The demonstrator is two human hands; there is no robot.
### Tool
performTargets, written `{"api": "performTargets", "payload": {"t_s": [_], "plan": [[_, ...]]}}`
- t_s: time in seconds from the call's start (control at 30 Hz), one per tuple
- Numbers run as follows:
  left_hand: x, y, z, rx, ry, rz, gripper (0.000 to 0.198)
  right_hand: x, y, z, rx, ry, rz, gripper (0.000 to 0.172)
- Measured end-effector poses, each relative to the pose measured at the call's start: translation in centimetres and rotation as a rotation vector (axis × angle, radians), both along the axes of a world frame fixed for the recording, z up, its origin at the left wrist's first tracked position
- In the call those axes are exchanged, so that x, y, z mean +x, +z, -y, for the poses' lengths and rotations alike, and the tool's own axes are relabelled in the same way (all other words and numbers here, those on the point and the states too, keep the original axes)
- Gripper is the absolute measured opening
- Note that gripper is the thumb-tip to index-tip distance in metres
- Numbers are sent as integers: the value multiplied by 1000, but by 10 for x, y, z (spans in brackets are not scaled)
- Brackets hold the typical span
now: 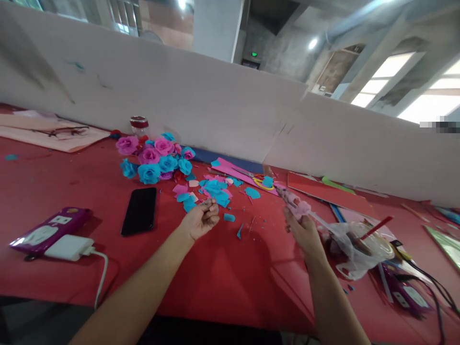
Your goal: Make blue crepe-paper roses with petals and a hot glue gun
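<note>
1. From where I stand, the right hand is wrapped round a pink glue gun, fingers closed on it, its dark nozzle pointing up and away to the left.
2. That gun is held over the right half of the red table, its tip near the yellow-handled scissors; a pale glue stick trails from its back.
3. The left hand is curled, thumb and fingertips drawn together; I can't tell whether anything small is pinched there.
4. Just beyond the left hand, blue and pink scraps lie in a loose heap, a few strewn nearer.
5. Behind and left of them sits a bunch of pink and blue flowers, in front of a red-lidded jar.
6. Left of that hand, 1 black phone lies flat, with a white charger plugged into a purple power strip.
7. Right of the right hand, a lidded cup with 1 red straw stands in a clear bag.
</note>
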State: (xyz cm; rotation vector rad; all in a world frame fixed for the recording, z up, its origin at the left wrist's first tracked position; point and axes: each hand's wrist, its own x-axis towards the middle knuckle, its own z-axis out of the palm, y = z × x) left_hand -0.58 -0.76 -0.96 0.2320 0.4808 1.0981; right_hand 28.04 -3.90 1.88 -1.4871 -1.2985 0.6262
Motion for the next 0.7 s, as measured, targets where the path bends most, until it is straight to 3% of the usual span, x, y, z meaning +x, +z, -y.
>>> {"api": "performTargets", "payload": {"t_s": [0.13,0.23,0.4,0.7], "plan": [[0,-2,1,36,-19,-65,15,-43,18,-2,43,288,-127,36],[-1,-3,2,88,-19,-99,14,-60,16,-1,89,454,-172,34],[0,2,5,133,-50,-104,18,-66,0,2,89,499,-172,43],[7,10,9,53,-36,-178,23,-70,-8,0,10,491,-92,31]]}}
